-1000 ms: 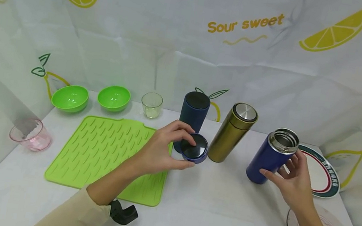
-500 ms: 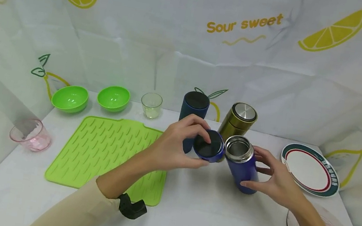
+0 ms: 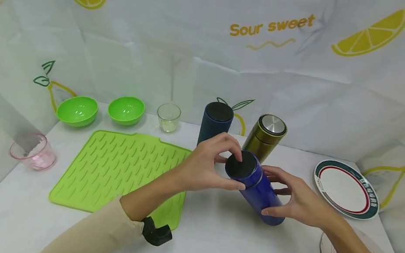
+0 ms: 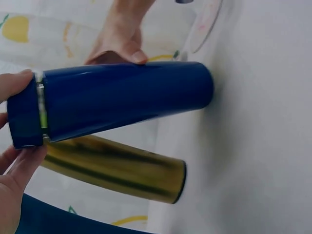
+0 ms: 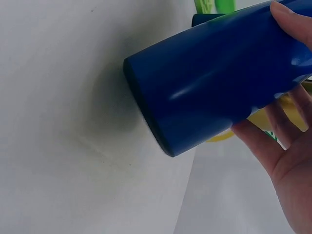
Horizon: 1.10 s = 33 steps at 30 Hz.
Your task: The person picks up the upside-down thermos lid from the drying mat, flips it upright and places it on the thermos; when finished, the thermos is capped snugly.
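Observation:
A blue thermos (image 3: 260,200) leans to the left in the head view, its base low over the table; I cannot tell whether it touches. My right hand (image 3: 300,199) grips its body, thumb on the near side. With my left hand (image 3: 206,162) I hold the black-topped blue lid (image 3: 242,168) by its edge, set on the thermos mouth. The left wrist view shows a thin steel band between lid and body (image 4: 126,95). Just behind stand a gold thermos (image 3: 264,140) and a dark blue thermos (image 3: 215,124), each with its top on.
A green drying mat (image 3: 110,178) lies left of the hands. Two green bowls (image 3: 77,111), a clear glass (image 3: 168,119) and a pinkish glass (image 3: 34,152) stand around it. On the right are a rimmed plate (image 3: 347,189) and a round pale mat (image 3: 330,248) under the right forearm.
My right hand has brought the open blue thermos leftward and tilted it. The left hand moved right with the lid, which now sits over the mouth.

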Motion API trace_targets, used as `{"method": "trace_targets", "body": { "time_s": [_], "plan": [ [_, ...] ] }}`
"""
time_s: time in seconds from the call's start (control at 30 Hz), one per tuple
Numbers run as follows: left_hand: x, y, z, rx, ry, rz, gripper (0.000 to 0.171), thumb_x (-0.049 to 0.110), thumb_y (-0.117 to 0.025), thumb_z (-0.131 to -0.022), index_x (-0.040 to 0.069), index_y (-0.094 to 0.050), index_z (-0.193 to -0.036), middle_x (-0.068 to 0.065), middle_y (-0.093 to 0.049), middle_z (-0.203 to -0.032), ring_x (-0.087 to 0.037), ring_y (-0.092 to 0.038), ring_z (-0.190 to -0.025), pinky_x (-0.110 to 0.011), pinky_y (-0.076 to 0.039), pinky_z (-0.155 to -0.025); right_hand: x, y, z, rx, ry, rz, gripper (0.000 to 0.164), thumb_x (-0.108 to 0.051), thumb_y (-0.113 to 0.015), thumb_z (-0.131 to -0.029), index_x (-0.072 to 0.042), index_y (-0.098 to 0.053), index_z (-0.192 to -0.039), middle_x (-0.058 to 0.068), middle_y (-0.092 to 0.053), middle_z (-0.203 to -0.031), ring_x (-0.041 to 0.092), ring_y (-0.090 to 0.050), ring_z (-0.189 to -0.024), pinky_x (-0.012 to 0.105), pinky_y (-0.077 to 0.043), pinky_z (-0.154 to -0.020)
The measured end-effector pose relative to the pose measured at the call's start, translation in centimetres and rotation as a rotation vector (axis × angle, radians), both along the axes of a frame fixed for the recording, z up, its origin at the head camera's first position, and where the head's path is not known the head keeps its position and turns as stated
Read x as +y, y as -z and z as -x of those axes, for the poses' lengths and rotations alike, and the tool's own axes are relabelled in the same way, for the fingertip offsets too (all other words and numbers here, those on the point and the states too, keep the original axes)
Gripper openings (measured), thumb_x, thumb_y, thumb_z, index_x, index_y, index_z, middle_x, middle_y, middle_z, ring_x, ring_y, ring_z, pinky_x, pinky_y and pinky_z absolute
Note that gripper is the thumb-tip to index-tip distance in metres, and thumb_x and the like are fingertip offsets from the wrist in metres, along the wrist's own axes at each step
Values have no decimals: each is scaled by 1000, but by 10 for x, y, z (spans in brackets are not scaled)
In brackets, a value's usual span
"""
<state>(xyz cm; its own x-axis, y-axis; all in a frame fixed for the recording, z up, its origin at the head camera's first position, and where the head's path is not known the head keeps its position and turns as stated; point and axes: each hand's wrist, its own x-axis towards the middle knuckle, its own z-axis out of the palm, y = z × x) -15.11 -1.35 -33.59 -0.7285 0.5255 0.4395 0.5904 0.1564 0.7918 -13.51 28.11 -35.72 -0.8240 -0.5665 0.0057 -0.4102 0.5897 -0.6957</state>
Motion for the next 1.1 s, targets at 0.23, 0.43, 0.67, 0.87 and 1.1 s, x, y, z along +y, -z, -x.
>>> {"method": "trace_targets", "body": {
  "time_s": [0.23,0.43,0.67,0.87,1.1],
  "plan": [
    [1,7,0,-46,-14,-11,43,17,-93,-73,12,-61,-102,-1,-57,-117,-16,-59,-117,-23,-61,-87,-1,1,0,-31,15,-3,87,-27,-91,-77,-11,-44,-150,17,-57,-147,44,-59,-129,51,-61,-92],
    [-1,5,2,-38,24,3,44,17,-93,-73,11,-61,-103,-3,-57,-120,-17,-60,-120,-22,-60,-89,-2,-3,-1,-56,21,-18,88,-27,-90,-78,-8,-43,-150,22,-57,-146,47,-62,-125,52,-61,-91],
    [-10,-5,9,44,188,108,53,6,-89,-77,11,-67,-124,-4,-60,-141,-18,-55,-136,-25,-59,-95,-1,-3,-2,-76,7,-15,86,-27,-89,-79,-12,-44,-150,22,-56,-146,48,-60,-127,50,-61,-91],
    [-11,-15,3,177,51,302,68,32,-91,-77,16,-65,-138,-2,-61,-134,-12,-63,-115,-14,-55,-82,-2,-4,-2,-78,-3,-12,85,-28,-89,-79,-13,-44,-149,21,-55,-147,48,-59,-128,55,-60,-91],
    [-11,-28,0,216,63,402,61,34,-86,-82,20,-66,-138,-1,-66,-128,-10,-64,-110,-16,-55,-82,-4,-4,-1,-59,-14,-26,84,-30,-89,-79,-15,-46,-149,18,-57,-146,46,-60,-127,53,-61,-90]
  ]
}}
